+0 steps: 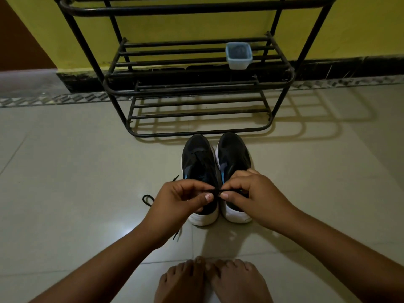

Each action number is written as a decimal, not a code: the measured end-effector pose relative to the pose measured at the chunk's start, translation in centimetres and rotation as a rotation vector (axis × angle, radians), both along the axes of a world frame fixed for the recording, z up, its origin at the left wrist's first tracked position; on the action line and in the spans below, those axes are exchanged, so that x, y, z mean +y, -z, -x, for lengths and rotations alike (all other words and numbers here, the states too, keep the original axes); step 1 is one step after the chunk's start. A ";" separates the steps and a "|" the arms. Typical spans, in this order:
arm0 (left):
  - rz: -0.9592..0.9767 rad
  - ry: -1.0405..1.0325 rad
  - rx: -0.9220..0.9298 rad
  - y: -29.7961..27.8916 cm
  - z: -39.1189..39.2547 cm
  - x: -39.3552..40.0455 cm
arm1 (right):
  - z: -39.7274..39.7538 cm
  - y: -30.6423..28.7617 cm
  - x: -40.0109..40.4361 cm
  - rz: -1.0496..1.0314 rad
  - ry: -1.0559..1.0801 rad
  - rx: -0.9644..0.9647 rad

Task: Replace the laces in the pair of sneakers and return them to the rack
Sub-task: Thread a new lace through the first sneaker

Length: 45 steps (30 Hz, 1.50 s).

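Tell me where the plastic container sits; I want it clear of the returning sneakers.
The plastic container sits on the right side of the black rack's middle shelf, beyond the sneakers.

We look down and forward from head height, close over the sneakers, facing the rack.

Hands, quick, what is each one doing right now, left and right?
Left hand: closed, pinching the thin black shoelace.
Right hand: closed, pinching the same shoelace, above the black white-soled sneakers.

Sneakers side by side before rack — tub on shelf.
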<state>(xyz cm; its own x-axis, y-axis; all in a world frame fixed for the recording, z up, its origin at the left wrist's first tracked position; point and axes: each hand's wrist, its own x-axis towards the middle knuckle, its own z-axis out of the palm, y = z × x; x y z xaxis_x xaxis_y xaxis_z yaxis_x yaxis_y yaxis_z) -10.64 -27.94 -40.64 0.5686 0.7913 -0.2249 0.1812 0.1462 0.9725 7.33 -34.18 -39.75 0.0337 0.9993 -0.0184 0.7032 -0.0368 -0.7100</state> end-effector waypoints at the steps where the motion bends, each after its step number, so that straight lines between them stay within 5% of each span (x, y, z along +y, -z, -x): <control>1: -0.008 -0.007 0.004 0.0 0.0 0.0 | -0.1 0.1 0.0 0.011 -0.006 -0.008; 22: -0.037 -0.030 0.043 0.5 0.2 0.0 | -0.7 0.5 0.0 0.038 -0.034 0.007; 27: -0.064 -0.010 0.044 0.3 0.2 0.0 | 0.1 0.2 0.3 0.131 -0.054 0.203; 38: -0.699 0.286 0.467 -0.3 -0.4 -0.2 | 0.4 0.2 0.2 0.162 -0.071 0.077; 45: -0.650 0.155 0.632 0.0 0.4 1.6 | -1.7 0.4 0.4 0.185 0.016 0.047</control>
